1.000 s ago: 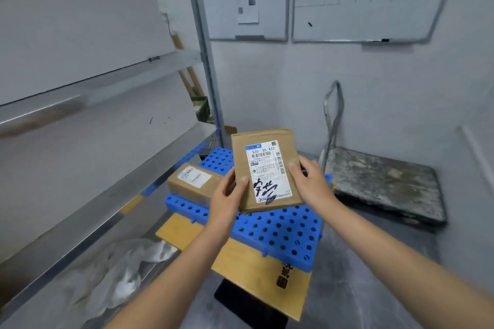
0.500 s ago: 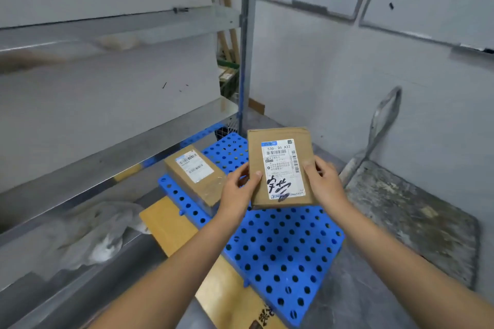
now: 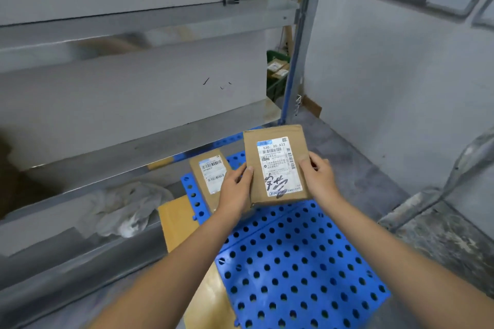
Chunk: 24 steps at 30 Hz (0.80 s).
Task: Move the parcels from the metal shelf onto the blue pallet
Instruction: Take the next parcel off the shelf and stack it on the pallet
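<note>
Both hands — left hand (image 3: 235, 189), right hand (image 3: 319, 177) — grip parcel (image 3: 276, 165) labelled "530-05 A32".

Even, soft indoor light; edges blurred and warped.

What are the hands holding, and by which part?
One brown parcel, held over the blue pallet: the left hand grips its left edge, the right hand its right edge.

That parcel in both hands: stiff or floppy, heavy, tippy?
Probably stiff: the parcel looks flat though the left hand and right hand grip only its side edges. Likely light, given that hold. Flat, so unlikely to tip on the pallet.
</note>
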Available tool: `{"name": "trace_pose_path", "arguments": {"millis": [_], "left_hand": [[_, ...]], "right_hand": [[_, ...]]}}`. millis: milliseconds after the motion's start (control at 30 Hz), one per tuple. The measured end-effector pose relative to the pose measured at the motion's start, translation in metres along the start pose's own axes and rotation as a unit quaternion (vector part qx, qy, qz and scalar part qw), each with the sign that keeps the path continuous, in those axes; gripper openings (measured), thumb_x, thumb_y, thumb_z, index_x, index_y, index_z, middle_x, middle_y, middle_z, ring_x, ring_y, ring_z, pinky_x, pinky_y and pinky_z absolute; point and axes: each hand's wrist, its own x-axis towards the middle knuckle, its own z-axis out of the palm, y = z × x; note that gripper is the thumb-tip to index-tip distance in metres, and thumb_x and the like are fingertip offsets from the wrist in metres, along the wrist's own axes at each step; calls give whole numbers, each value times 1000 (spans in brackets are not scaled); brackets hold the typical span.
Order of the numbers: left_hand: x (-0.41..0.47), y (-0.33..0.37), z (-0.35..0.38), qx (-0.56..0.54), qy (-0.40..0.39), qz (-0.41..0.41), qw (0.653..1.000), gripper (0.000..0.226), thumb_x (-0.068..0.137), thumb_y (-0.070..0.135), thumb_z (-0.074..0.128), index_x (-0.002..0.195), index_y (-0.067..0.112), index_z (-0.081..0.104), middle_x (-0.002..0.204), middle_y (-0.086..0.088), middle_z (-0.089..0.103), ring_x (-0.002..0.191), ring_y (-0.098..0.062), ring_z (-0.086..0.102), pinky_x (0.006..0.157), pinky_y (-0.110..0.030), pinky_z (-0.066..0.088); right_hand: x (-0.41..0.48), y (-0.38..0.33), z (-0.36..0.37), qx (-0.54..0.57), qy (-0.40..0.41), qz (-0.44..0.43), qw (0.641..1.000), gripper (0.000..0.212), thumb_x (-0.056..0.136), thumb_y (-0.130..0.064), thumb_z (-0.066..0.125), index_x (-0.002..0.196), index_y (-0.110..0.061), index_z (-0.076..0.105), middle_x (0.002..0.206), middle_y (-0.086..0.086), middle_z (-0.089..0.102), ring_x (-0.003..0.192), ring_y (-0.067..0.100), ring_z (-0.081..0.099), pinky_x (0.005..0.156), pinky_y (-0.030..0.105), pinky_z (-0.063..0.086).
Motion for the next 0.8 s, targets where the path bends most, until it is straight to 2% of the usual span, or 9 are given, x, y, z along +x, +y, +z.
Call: {"name": "trace_pose_path", "arguments": {"millis": [100,200,300,433,500,600,667,733,800], "left_hand": [[22,1,8,-12,55,13,998,36,99,36,52,134,27,55,116,10,58,102,-5,59,72,-11,46],[44,-2,20,-15,139,3,990,21,98,29,55,118,22,56,113,4,61,93,-1,59,59,-8,47],[67,-13,29,7,181,-16,983,13,97,28,56,108,20,57,107,3,63,94,-5,61,67,-12,47],[89,-35,38,43,228,-38,972,6,96,28,59,97,24,63,104,9,67,99,-6,61,79,-19,48],[97,-44,41,74,259,-42,962,10,94,28,60,99,23,67,104,11,65,102,-9,59,78,-20,44],[109,-57,41,149,301,-47,941,22,93,28,62,110,16,71,111,6,56,117,-14,45,95,-23,34],[114,-66,40,180,311,-62,931,29,94,28,63,115,11,71,119,1,54,123,-16,38,97,-22,29],[117,-75,41,210,317,-69,922,31,94,29,63,117,11,70,123,-1,55,122,-18,42,97,-23,33],[120,-81,42,237,335,-66,910,30,93,30,64,116,13,71,121,1,56,115,-14,47,95,-27,39]], "right_hand": [[44,0,13,1,-48,-13,999,28,96,-38,45,118,-32,62,116,3,51,96,10,57,91,37,49],[85,6,28,-17,-104,-15,994,35,96,-42,44,126,-32,58,117,0,45,98,11,55,94,39,48],[119,16,43,-29,-139,-26,990,40,96,-41,45,133,-31,54,118,1,44,94,10,54,89,34,46],[152,30,58,-40,-187,-15,982,34,97,-37,45,126,-28,59,122,5,47,95,14,56,85,32,44],[161,37,65,-44,-206,-4,978,33,97,-38,45,125,-27,59,124,4,47,104,19,56,93,37,46],[169,48,78,-55,-214,3,975,33,97,-36,44,126,-27,58,125,3,47,108,20,54,87,33,43],[173,58,87,-65,-229,16,971,35,97,-37,43,129,-27,56,137,7,43,124,25,48,98,41,42],[176,67,95,-75,-244,29,966,40,98,-39,42,135,-27,51,148,10,36,136,27,38,105,48,39],[177,74,101,-75,-252,28,964,40,98,-37,42,135,-26,52,145,10,40,130,25,43,102,42,41]]}}
